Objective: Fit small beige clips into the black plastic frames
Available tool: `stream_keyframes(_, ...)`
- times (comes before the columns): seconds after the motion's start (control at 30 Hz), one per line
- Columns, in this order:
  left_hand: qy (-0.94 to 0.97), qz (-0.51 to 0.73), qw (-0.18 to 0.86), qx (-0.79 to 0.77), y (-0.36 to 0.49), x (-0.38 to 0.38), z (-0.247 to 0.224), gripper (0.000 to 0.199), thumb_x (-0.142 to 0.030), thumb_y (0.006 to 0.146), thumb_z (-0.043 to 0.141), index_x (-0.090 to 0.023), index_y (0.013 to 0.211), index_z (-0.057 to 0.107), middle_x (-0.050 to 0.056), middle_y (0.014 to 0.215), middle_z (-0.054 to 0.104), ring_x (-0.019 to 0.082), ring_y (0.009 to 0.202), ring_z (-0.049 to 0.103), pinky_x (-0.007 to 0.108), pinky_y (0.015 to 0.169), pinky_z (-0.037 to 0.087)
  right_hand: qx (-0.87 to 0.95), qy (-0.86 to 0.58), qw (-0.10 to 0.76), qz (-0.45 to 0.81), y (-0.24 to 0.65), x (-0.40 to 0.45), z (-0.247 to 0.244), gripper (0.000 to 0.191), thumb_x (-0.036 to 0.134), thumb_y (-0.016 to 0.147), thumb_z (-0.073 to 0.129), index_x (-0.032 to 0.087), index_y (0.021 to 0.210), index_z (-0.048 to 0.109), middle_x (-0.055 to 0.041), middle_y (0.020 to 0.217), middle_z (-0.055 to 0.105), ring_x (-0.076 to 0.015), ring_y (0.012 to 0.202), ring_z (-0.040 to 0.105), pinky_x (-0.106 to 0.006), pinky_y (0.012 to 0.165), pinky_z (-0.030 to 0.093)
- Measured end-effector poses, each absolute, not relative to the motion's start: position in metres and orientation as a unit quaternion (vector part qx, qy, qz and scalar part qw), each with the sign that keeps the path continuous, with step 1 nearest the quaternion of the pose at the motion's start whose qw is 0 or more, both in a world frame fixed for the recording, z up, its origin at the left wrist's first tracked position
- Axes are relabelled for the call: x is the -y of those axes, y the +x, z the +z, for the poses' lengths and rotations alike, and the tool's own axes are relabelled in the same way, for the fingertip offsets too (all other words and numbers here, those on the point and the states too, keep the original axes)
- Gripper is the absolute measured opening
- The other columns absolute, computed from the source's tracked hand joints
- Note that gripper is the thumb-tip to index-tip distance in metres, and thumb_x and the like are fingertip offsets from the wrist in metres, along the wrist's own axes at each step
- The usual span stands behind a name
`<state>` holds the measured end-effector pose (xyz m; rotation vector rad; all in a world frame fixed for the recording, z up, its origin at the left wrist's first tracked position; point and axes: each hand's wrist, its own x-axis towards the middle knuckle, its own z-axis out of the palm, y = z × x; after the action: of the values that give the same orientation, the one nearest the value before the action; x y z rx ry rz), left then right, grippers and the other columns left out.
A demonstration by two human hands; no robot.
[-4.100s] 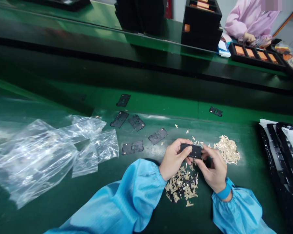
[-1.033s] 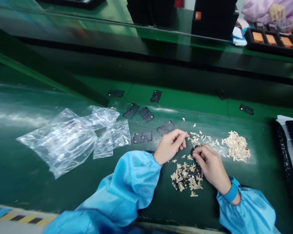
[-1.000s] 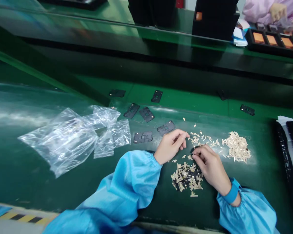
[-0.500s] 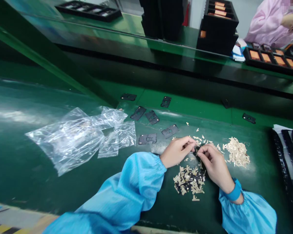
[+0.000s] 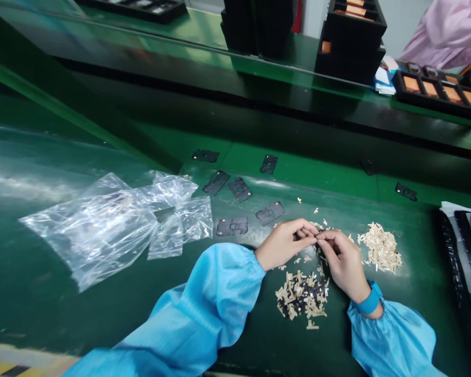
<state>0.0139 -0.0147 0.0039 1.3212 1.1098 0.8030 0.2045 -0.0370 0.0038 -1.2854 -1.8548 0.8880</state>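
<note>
My left hand (image 5: 288, 243) and my right hand (image 5: 343, 259) meet fingertip to fingertip above the green table. Both are closed in a pinch; whatever sits between the fingers is too small and covered to name. Just below them lies a pile of small beige and black parts (image 5: 302, 296). To the right of my right hand is a heap of small cream-coloured pieces (image 5: 380, 247). A few more of these pieces are scattered around and behind my fingers. Left of my left hand lie flat black plastic plates with cut-outs, one of them a black plate (image 5: 232, 226).
Clear plastic bags (image 5: 113, 225) lie on the left of the green table (image 5: 141, 309). Black trays (image 5: 465, 262) stand at the right edge. On the raised shelf behind are stacked black boxes (image 5: 349, 47) and a tray with orange pieces (image 5: 441, 91). A co-worker's pink sleeve (image 5: 447, 34) shows behind.
My fingertips have come together, and the left thumb now reaches to the right fingers. The view has shifted slightly. The co-worker's hand has left the picture.
</note>
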Motion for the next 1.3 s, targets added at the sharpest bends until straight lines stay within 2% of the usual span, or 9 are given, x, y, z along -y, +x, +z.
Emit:
stream_keyframes(0.13,0.577,0.352,0.561,-0.479,0.014,0.016,0.006,0.014,-0.024,0.085,0.067,-0.018,0.097,0.071,0.002,0.089,0.073,0.014,0.081,0.066,0.024,0.069,0.054,0.728,-0.478,0.357,0.338,0.203,0.038,0.005,0.013,0.023,0.102,0.053,0.023,0.105,0.066,-0.0068,0.096,0.072,-0.0217,0.088,0.068,-0.034,0.078,0.054)
stream_keyframes(0.33,0.569,0.355,0.563,-0.482,0.014,0.018,0.003,0.015,-0.024,0.086,0.066,-0.017,0.099,0.07,0.003,0.087,0.073,0.014,0.08,0.066,0.026,0.071,0.055,0.712,-0.504,0.344,0.347,0.203,0.045,-0.002,0.017,0.024,0.102,0.055,0.024,0.117,0.064,-0.007,0.099,0.072,-0.0204,0.081,0.068,-0.034,0.074,0.056)
stream_keyframes(0.5,0.565,0.355,0.578,-0.469,0.014,0.018,0.002,0.015,-0.022,0.085,0.066,-0.017,0.099,0.069,0.003,0.087,0.072,0.015,0.08,0.067,0.027,0.072,0.055,0.707,-0.506,0.35,0.348,0.203,0.047,-0.002,0.016,0.027,0.101,0.056,0.024,0.114,0.064,-0.0075,0.099,0.073,-0.0209,0.083,0.07,-0.035,0.075,0.057)
stream_keyframes(0.57,0.557,0.356,0.586,-0.469,0.013,0.017,0.003,0.015,-0.023,0.085,0.066,-0.017,0.099,0.069,0.004,0.088,0.072,0.015,0.079,0.066,0.027,0.069,0.055,0.668,-0.519,0.368,0.386,0.202,0.046,0.001,0.018,0.031,0.1,0.059,0.023,0.115,0.063,-0.0081,0.099,0.073,-0.02,0.08,0.07,-0.033,0.071,0.057)
stream_keyframes(0.63,0.546,0.36,0.593,-0.47,0.012,0.017,0.005,0.015,-0.025,0.086,0.066,-0.017,0.099,0.069,0.004,0.089,0.071,0.014,0.077,0.065,0.026,0.066,0.054,0.608,-0.533,0.387,0.443,0.202,0.045,0.003,0.023,0.036,0.098,0.061,0.022,0.116,0.06,-0.0075,0.099,0.072,-0.0163,0.067,0.066,-0.03,0.06,0.055)
stream_keyframes(0.73,0.536,0.369,0.596,-0.471,0.012,0.018,0.007,0.017,-0.026,0.087,0.066,-0.016,0.101,0.068,0.004,0.091,0.071,0.014,0.077,0.064,0.025,0.065,0.054,0.569,-0.546,0.365,0.495,0.202,0.043,0.006,0.024,0.04,0.096,0.064,0.021,0.111,0.061,0.0005,0.077,0.066,-0.0116,0.05,0.053,-0.025,0.048,0.044)
stream_keyframes(0.83,0.538,0.381,0.588,-0.47,0.013,0.018,0.007,0.016,-0.027,0.087,0.067,-0.016,0.1,0.068,0.005,0.092,0.072,0.015,0.081,0.066,0.026,0.069,0.055,0.6,-0.55,0.331,0.477,0.201,0.043,0.004,0.021,0.04,0.095,0.064,0.02,0.097,0.065,0.0066,0.058,0.048,-0.0119,0.05,0.045,-0.024,0.048,0.036)
stream_keyframes(1.0,0.548,0.394,0.564,-0.476,0.017,0.021,0.003,0.012,-0.024,0.087,0.067,-0.017,0.096,0.068,0.005,0.092,0.074,0.016,0.085,0.068,0.027,0.074,0.054,0.597,-0.555,0.352,0.461,0.199,0.045,-0.001,0.023,0.041,0.096,0.062,0.019,0.09,0.066,0.0029,0.064,0.054,-0.0121,0.053,0.043,-0.024,0.049,0.034)
stream_keyframes(1.3,0.587,0.391,0.499,-0.503,0.02,0.026,0.003,0.005,-0.02,0.088,0.065,-0.018,0.092,0.069,0.003,0.087,0.072,0.014,0.078,0.066,0.022,0.061,0.047,0.573,-0.558,0.362,0.478,0.199,0.044,-0.002,0.025,0.043,0.094,0.064,0.019,0.088,0.067,0.0027,0.064,0.054,-0.0122,0.053,0.042,-0.024,0.049,0.034)
